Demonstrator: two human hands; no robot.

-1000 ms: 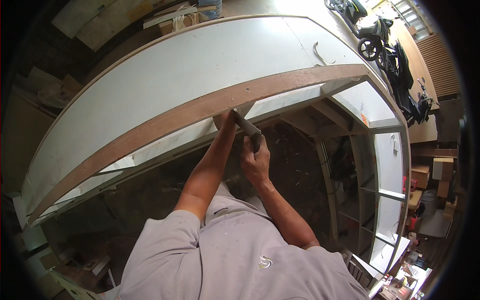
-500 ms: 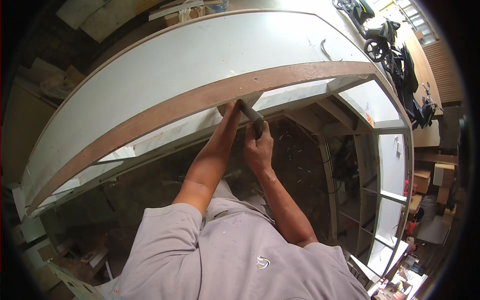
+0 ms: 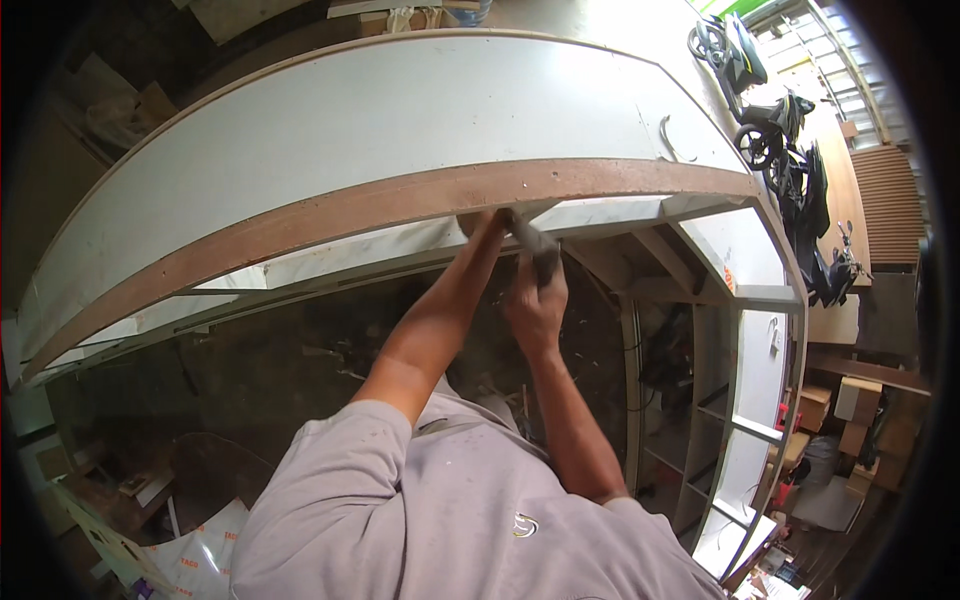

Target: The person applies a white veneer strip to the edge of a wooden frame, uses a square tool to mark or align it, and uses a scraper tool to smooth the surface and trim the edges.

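My right hand (image 3: pixel 537 312) is wrapped round the lower end of a dark grey, rod-like tool (image 3: pixel 537 247), smeared by motion. The tool's far end reaches up to the underside of a long brown wooden strip (image 3: pixel 420 193). Just left of the tool, my left hand (image 3: pixel 488 226) reaches under the same strip, near a small piece of board (image 3: pixel 467 222). Its fingers are hidden behind the strip and the tool. The strip edges a large white panel (image 3: pixel 400 115) that forms the top of a wooden frame.
White-lined open compartments (image 3: pixel 755 360) run down the right side of the frame. A curved offcut (image 3: pixel 676 140) lies on the panel. Motorcycles (image 3: pixel 790 180) stand at the far right, above stacked wood blocks (image 3: pixel 855 400). Printed white sheeting (image 3: pixel 205 555) is at lower left.
The whole view has shifted, so the frame sits slightly lower in it. Both hands stay at about the same spot under the strip; the tool is now more blurred.
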